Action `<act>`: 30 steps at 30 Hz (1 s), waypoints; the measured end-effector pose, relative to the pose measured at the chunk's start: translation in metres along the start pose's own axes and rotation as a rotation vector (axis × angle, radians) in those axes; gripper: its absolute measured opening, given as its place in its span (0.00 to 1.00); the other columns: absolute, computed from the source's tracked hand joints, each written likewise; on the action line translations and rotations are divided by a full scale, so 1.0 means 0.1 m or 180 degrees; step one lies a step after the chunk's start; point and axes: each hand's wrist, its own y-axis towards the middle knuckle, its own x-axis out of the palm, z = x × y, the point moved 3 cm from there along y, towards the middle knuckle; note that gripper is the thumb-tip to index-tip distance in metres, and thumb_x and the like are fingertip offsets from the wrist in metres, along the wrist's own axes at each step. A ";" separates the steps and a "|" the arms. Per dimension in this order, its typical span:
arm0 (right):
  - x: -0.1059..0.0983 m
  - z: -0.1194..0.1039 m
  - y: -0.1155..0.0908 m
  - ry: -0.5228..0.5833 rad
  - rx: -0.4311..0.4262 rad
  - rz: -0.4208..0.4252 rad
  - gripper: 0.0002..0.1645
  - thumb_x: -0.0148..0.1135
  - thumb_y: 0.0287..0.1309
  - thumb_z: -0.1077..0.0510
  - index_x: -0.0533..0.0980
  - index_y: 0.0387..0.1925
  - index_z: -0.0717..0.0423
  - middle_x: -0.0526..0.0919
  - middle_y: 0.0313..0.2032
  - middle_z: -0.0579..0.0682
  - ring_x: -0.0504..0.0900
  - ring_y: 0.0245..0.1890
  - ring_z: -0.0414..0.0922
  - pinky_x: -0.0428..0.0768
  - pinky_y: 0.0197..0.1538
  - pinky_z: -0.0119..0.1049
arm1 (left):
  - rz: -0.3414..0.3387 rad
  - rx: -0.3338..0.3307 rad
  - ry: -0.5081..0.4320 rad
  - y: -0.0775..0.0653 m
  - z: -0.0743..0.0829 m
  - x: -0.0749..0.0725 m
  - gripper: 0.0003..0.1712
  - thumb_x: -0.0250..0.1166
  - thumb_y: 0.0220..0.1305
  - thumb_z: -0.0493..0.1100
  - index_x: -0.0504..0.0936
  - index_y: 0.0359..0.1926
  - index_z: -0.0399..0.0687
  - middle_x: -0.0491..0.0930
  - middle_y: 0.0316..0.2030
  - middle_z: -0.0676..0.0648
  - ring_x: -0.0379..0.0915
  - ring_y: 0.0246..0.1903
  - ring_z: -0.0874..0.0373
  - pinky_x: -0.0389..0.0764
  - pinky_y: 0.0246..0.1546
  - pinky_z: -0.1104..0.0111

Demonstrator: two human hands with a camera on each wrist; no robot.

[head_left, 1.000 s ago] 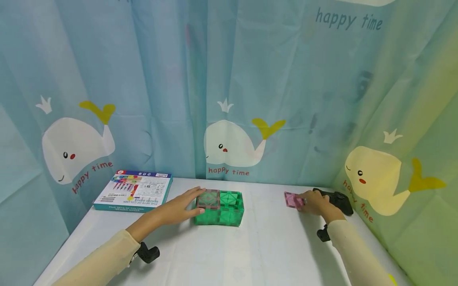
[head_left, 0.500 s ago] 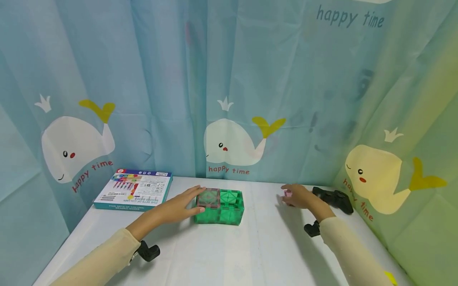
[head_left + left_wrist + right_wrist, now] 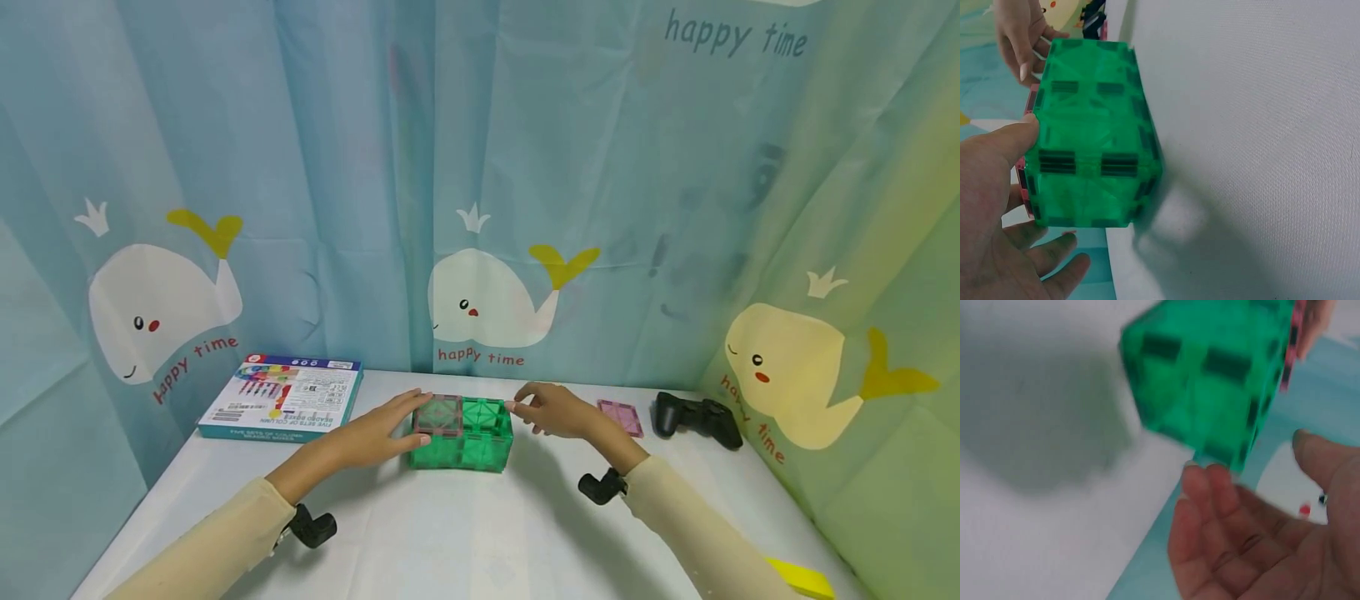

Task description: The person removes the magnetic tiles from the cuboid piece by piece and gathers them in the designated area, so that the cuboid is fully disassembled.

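A box of see-through green magnetic tiles [image 3: 461, 450] stands on the table, also seen close up in both wrist views. A pink square magnetic tile [image 3: 438, 415] lies over the left half of its top. My left hand [image 3: 375, 433] rests at the box's left end, thumb on the front top edge and fingers stretched toward the back. In the left wrist view its other fingers [image 3: 1060, 253] spread loosely past the end. My right hand [image 3: 558, 410] hovers at the box's right end, fingers slightly bent and nothing between them, fingertips close to the top corner.
A second pink tile [image 3: 620, 417] lies flat right of my right hand, beside a black game controller [image 3: 697, 419]. A flat printed box [image 3: 281, 400] lies at the back left. Something yellow [image 3: 801, 577] sits near the right front. A whale-print curtain [image 3: 360, 167] hangs behind the table.
My right hand has let go of the second pink tile and moved left to the green box, leaving the tile on the table. My left hand stays in place.
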 end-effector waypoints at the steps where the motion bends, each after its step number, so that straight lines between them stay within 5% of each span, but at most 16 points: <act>1: 0.04 -0.04 0.01 -0.0012 0.0064 -0.0016 0.28 0.58 0.79 0.45 0.76 0.62 0.65 0.87 0.39 0.56 0.89 0.38 0.54 0.87 0.39 0.42 | -0.0002 -0.0004 0.0001 0.00 0.00 0.00 0.45 0.59 0.78 0.64 0.55 0.85 0.53 0.48 0.84 0.40 0.47 0.82 0.38 0.57 0.77 0.37; 8: 0.22 -0.17 0.09 -0.0166 0.0382 0.0069 0.27 0.66 0.74 0.54 0.72 0.63 0.69 0.87 0.34 0.55 0.90 0.34 0.55 0.87 0.35 0.41 | -0.0009 -0.0025 0.0032 0.02 0.01 -0.01 0.45 0.60 0.78 0.63 0.55 0.85 0.54 0.48 0.84 0.40 0.48 0.82 0.38 0.58 0.77 0.37; 19: 0.21 -0.17 0.11 -0.0104 0.0381 0.0057 0.27 0.65 0.72 0.63 0.69 0.66 0.70 0.85 0.33 0.55 0.90 0.35 0.57 0.87 0.38 0.42 | -0.0057 -0.0002 0.0024 0.03 -0.01 -0.02 0.45 0.59 0.78 0.63 0.54 0.85 0.53 0.47 0.84 0.40 0.46 0.82 0.38 0.57 0.77 0.37; 30: 0.14 -0.07 0.03 -0.0033 0.0408 0.0021 0.26 0.68 0.68 0.66 0.72 0.62 0.74 0.85 0.34 0.55 0.89 0.30 0.49 0.89 0.38 0.39 | -0.0066 -0.0013 0.0012 0.02 -0.02 -0.01 0.45 0.59 0.78 0.64 0.54 0.85 0.55 0.47 0.84 0.41 0.46 0.82 0.38 0.57 0.77 0.36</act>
